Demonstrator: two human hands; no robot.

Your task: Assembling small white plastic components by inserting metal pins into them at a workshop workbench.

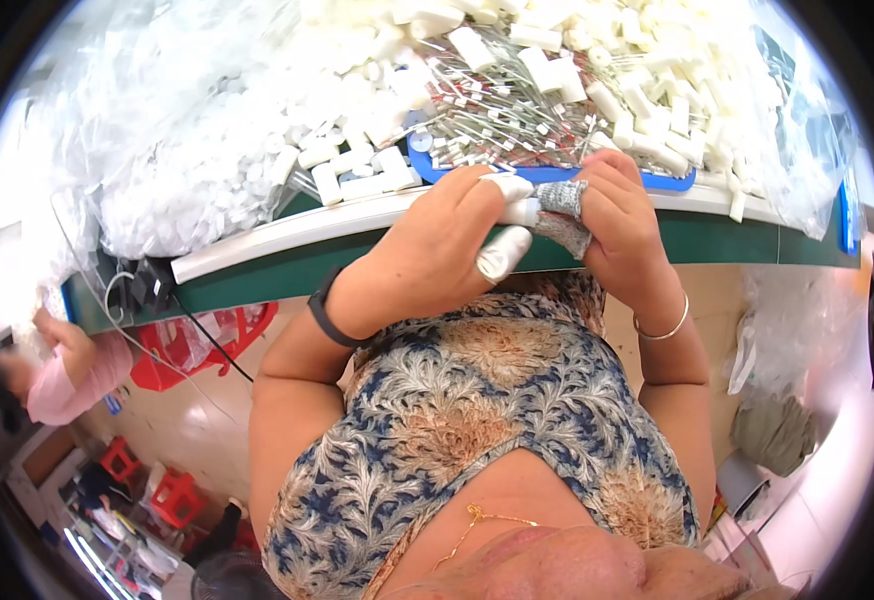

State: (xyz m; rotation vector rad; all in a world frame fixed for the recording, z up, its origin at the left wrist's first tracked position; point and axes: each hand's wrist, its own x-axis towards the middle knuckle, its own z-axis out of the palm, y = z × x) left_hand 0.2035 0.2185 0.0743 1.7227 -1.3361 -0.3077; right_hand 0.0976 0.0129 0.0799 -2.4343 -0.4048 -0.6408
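Observation:
My left hand [435, 240] and my right hand [619, 208] meet in front of me at the table's near edge, fingers bent and pressed together. White wraps cover fingertips of the left hand; grey knitted wraps cover those of the right. A small white cylindrical piece [521, 212] shows between the left fingertips, close to the grey wraps. What the right fingers pinch is hidden. Just beyond the hands lies a blue tray [669, 181] heaped with thin wire leads [492, 105] with small white ends and some red strands. White plastic blocks [362, 175] lie around and on it.
Clear plastic bags [107, 130] and a pile of small white pieces [192, 205] cover the table's left. More clear bags [807, 150] lie right. A white strip [287, 238] edges the green table. Red stools [175, 497] and another person [77, 365] are at left.

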